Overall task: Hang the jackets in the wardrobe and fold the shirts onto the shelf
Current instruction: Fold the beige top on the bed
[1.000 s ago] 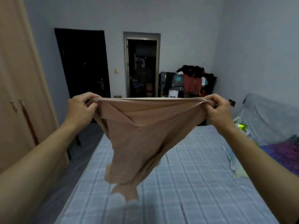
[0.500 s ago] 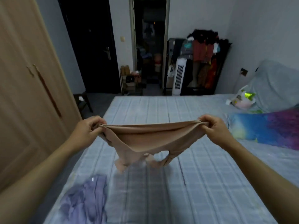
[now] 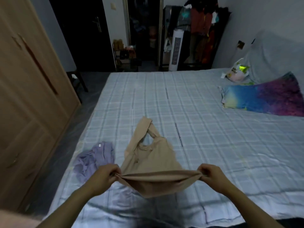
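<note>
Beige tank top now spread down onto the bed; a second ago it was hanging in the air at chest height, half a second ago lowered with only its straps brushing the sheet. Straps now lie flat on the checked sheet, pointing toward the bed's far edge, one twisted over the other. Hem end is off the sheet, pulled taut between both hands near the bed's near edge.

Left hand closed, pinching the hem's left corner. Right hand closed, pinching the right corner. Lilac shirt lies crumpled on the bed just left of the tank top, touching or nearly so, unfolded.

Judgement: lay-out step nearly done, hem needs setting down and the strap untwisting before folding. Wardrobe beside the bed's left edge, doors closed; shelf not visible. Task early: nothing folded yet.
</note>
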### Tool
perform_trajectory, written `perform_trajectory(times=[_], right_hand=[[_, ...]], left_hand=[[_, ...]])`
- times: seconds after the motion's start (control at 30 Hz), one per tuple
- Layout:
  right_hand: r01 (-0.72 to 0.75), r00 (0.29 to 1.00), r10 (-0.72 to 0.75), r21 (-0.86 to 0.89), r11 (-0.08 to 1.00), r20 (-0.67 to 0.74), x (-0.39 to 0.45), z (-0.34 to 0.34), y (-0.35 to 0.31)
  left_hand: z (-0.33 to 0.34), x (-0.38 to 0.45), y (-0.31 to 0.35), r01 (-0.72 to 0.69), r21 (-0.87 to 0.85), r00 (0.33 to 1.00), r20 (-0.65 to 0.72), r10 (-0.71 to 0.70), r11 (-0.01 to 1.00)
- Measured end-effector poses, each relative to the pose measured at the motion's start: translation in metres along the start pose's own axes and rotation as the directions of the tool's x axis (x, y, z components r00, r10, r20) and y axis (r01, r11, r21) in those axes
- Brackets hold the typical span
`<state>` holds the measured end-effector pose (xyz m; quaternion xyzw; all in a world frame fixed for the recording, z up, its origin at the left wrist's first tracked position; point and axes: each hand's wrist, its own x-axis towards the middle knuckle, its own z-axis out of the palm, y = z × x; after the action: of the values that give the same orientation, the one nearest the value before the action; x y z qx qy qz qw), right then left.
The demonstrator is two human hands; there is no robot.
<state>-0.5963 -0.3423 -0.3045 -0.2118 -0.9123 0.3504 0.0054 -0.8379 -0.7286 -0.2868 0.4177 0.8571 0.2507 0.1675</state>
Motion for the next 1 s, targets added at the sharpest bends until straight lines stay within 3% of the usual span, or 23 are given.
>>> perform_trajectory(times=[0.17,0.33,0.53,0.7,1.0], right_hand=[[-0.057,0.988,0.075,-0.130,0.990,0.136,-0.032,0.025,-0.023],[-0.044,0.998,0.049,-0.167,0.985,0.031,-0.043,0.047,-0.054],[-0.043,0.998,0.038,-0.094,0.995,-0.049,-0.031,0.053,-0.079],[-0.028,0.997,0.022,-0.083,0.996,-0.069,0.002,0.063,-0.076],[0.000,1.000,0.003,-0.100,0.995,0.031,0.129,0.071,-0.038]], left_hand=[[0.019,-0.027,-0.012,-0.027,0.021,0.995,0.102,0.025,0.999],[0.028,-0.038,-0.009,-0.009,-0.028,0.999,0.047,0.010,1.000],[0.021,-0.022,-0.004,-0.009,-0.048,1.000,-0.001,0.009,0.999],[0.022,0.017,-0.010,0.014,-0.034,1.000,0.027,-0.013,0.999],[0.028,0.127,-0.029,0.126,0.004,0.987,0.105,-0.125,0.992]])
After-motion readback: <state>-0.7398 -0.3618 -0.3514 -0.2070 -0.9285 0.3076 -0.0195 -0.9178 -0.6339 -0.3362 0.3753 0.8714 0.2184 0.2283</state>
